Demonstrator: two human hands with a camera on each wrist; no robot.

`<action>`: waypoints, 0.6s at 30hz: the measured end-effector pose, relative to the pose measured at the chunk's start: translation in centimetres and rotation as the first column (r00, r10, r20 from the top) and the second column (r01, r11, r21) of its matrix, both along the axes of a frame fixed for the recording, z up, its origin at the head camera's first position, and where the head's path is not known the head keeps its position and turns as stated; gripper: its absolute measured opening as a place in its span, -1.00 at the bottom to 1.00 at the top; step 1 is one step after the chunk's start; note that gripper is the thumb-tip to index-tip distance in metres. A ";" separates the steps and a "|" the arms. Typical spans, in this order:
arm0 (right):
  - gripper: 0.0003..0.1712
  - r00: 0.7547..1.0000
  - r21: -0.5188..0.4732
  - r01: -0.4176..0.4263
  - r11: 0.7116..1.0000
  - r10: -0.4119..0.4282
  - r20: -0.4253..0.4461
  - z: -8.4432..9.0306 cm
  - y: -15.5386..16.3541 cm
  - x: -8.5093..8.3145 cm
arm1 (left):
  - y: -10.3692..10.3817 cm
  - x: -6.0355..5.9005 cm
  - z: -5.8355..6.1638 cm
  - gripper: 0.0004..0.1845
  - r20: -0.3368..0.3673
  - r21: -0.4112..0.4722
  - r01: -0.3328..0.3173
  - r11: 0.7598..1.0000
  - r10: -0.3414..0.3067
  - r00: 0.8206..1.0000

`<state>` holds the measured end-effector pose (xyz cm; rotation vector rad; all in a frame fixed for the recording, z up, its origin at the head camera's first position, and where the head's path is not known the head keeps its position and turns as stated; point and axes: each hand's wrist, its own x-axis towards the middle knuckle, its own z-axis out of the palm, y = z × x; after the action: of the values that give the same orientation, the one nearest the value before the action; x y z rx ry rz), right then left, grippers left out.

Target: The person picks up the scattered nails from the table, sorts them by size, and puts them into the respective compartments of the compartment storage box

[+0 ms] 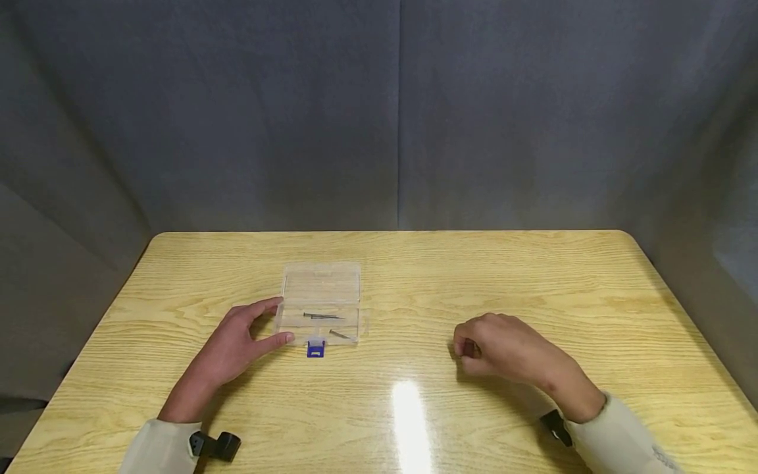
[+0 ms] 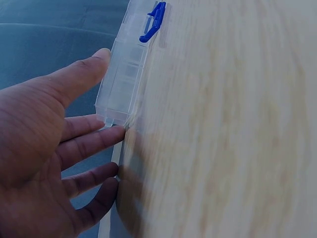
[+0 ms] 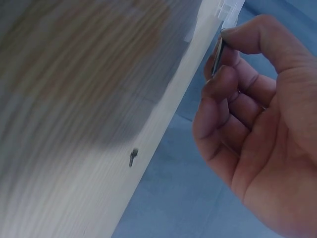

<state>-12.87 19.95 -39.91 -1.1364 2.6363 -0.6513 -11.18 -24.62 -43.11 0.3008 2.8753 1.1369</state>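
A clear plastic box (image 1: pixel 320 325) lies with its lid (image 1: pixel 322 283) folded back and its blue latch (image 1: pixel 316 349) facing the near side. Several thin metal nails (image 1: pixel 322 316) lie inside. My left hand (image 1: pixel 233 342) spans the box's left end, thumb at the near corner and forefinger by the hinge, its fingers fairly straight in the left wrist view. Over the table to the right, my right hand (image 1: pixel 509 345) pinches a nail (image 3: pixel 217 57) between thumb and fingertips. Another short metal nail (image 3: pixel 133 156) rests on the wood near that hand; the head view does not show it.
The wood-grain table (image 1: pixel 367 421) has rounded far corners. Grey fabric panels (image 1: pixel 266 118) stand behind it and at both sides. A black wrist camera (image 1: pixel 216 446) sits by the left sleeve, and another wrist device (image 1: pixel 556 428) by the right one.
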 end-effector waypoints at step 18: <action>-0.76 1.000 -0.023 -0.020 1.000 0.020 -0.011 0.1 -3.0 -0.1 | 0.0 0.0 0.0 -0.23 -0.005 -0.009 0.006 1.000 -0.006 1.000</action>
<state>-12.98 16.93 -39.86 -1.1746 2.6297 -0.6752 -11.14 -24.59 -43.09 0.3122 2.8809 1.1242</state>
